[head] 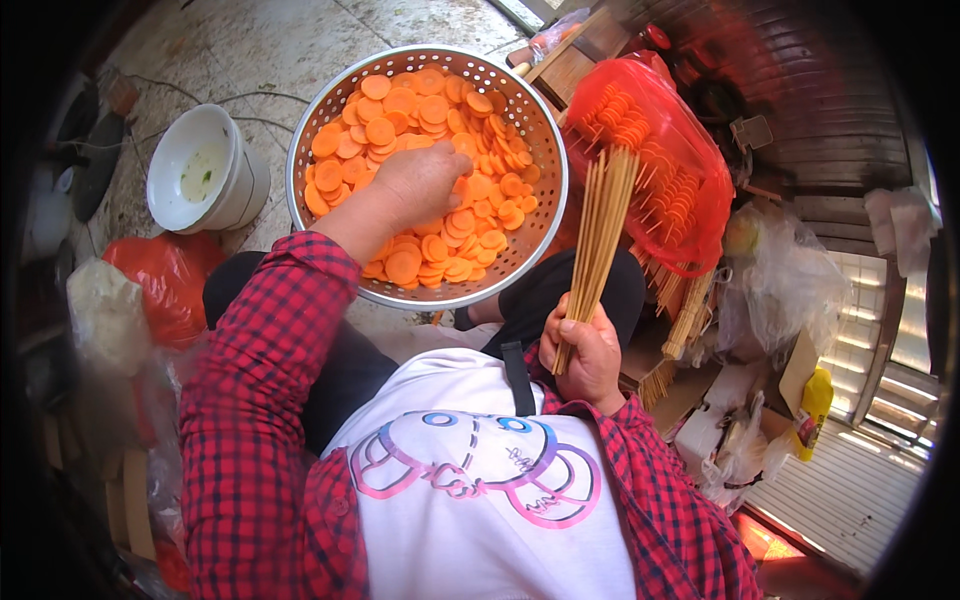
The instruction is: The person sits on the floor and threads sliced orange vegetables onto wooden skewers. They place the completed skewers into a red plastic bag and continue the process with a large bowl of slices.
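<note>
My left hand reaches into a perforated metal colander heaped with round orange carrot slices. Its fingers curl down among the slices, and their tips are partly hidden, so whether a slice is pinched there I cannot tell. A thick bundle of thin bamboo skewers is clasped in my right hand, to the right of the colander and in front of my body. The skewers point up and away from me, their far ends fanning slightly beside a red plastic bag. Skewered carrot slices lie in that bag.
A white bucket topped by a white basin with some liquid stands at left, near a tied red bag. More bundled skewers, clear plastic bags and a yellow packet are at right. A cable crosses the floor.
</note>
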Demonstrator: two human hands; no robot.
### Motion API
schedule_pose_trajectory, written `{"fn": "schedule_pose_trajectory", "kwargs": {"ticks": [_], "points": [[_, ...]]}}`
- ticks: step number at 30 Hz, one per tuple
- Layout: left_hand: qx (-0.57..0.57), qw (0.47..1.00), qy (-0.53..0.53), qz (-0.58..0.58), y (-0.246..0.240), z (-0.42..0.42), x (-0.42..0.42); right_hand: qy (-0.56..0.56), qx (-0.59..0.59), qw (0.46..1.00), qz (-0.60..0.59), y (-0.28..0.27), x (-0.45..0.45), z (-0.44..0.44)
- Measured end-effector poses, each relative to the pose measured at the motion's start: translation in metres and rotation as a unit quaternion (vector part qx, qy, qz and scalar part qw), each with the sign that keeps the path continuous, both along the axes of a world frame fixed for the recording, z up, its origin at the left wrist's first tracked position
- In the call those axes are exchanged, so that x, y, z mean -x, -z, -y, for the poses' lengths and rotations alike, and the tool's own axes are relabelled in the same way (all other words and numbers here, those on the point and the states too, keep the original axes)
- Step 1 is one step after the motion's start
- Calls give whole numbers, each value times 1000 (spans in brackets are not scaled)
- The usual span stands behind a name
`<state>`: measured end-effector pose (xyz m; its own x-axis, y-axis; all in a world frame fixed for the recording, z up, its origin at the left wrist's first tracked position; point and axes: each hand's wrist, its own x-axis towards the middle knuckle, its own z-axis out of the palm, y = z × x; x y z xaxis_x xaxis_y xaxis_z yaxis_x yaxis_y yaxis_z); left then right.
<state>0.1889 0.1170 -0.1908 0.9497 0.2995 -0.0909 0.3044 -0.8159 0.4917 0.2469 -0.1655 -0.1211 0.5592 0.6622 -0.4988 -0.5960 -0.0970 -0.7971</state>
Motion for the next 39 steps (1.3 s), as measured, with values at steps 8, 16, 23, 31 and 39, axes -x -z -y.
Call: {"fn": "schedule_pose_trajectory", "kwargs": {"ticks": [8,16,23,31,39], "points": [[0,1000,-12,-21,0,1,-3,-178,85,979,52,1,-13,-37],[133,989,-65,-3,-6,-14,1,-247,249,886,303,13,-51,-83],[167,981,-99,13,-9,-16,-3,-277,270,801,457,9,-57,-82],[128,990,-65,2,-7,-16,-6,-293,272,745,534,15,-60,-83],[143,987,-67,10,-12,-15,-5,-257,232,779,524,-1,-77,-81]]}}
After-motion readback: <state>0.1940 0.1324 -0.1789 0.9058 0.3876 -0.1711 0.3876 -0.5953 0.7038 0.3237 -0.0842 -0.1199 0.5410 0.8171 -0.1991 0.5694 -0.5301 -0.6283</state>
